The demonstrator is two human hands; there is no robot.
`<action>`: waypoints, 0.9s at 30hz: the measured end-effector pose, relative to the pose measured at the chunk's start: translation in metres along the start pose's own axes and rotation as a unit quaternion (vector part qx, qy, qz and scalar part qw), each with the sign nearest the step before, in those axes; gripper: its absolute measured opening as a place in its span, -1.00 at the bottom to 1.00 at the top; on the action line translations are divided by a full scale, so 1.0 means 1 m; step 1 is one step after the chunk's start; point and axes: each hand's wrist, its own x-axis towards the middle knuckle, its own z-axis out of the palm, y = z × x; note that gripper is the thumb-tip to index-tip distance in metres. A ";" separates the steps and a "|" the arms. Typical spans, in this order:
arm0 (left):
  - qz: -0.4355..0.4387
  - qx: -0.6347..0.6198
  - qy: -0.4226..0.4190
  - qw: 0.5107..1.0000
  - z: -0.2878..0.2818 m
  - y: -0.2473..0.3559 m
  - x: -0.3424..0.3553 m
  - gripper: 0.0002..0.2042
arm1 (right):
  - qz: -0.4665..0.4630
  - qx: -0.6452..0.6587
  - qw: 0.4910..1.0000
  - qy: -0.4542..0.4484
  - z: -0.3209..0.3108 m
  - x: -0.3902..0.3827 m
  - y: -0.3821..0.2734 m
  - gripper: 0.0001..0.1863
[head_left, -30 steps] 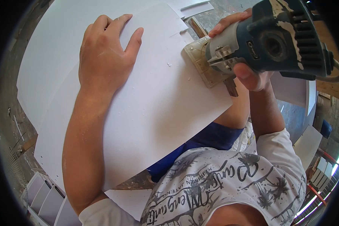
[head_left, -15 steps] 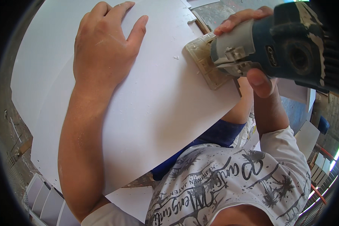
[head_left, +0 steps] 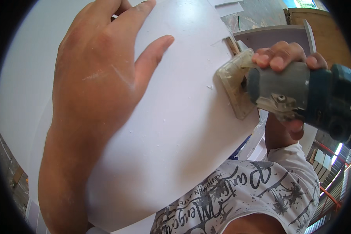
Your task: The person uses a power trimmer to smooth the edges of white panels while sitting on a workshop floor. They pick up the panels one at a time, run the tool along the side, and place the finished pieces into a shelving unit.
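Observation:
A large white panel (head_left: 175, 128) fills the middle of the view, with small white chips scattered over it. My left hand (head_left: 101, 62) lies flat on the panel, thumb spread away from the fingers. At the panel's right edge, my right hand (head_left: 284, 58) grips a blue-and-grey handheld trim router (head_left: 284, 89) round its body, fingers above and thumb below. The router's clear square base (head_left: 234, 85) rests on the panel at that edge, beside a small notch (head_left: 232, 46). Its cutting bit is hidden.
Beyond the right edge stands a white curved piece (head_left: 275, 35), with a brown wooden board (head_left: 323, 31) behind it. White blocks (head_left: 321, 165) are stacked at the lower right near red bars (head_left: 331, 201). Rough floor (head_left: 11, 160) shows at the far left.
The view has come closer to the panel and shifted. The router appears lower and farther right, turned slightly, still at the panel's edge. My left hand looks larger and remains flat.

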 end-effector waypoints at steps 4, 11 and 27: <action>-0.006 -0.012 -0.002 1.000 0.019 0.003 0.004 -0.60 | -0.008 -0.015 1.000 0.012 -0.004 -0.010 0.008 0.07; 0.023 -0.008 0.012 1.000 0.022 -0.007 0.006 -0.59 | -0.001 -0.014 0.999 0.037 -0.003 -0.005 0.012 0.08; 0.031 -0.032 -0.038 0.998 -0.031 -0.020 -0.011 -0.43 | 0.083 -0.054 0.993 0.062 0.033 0.026 -0.036 -0.02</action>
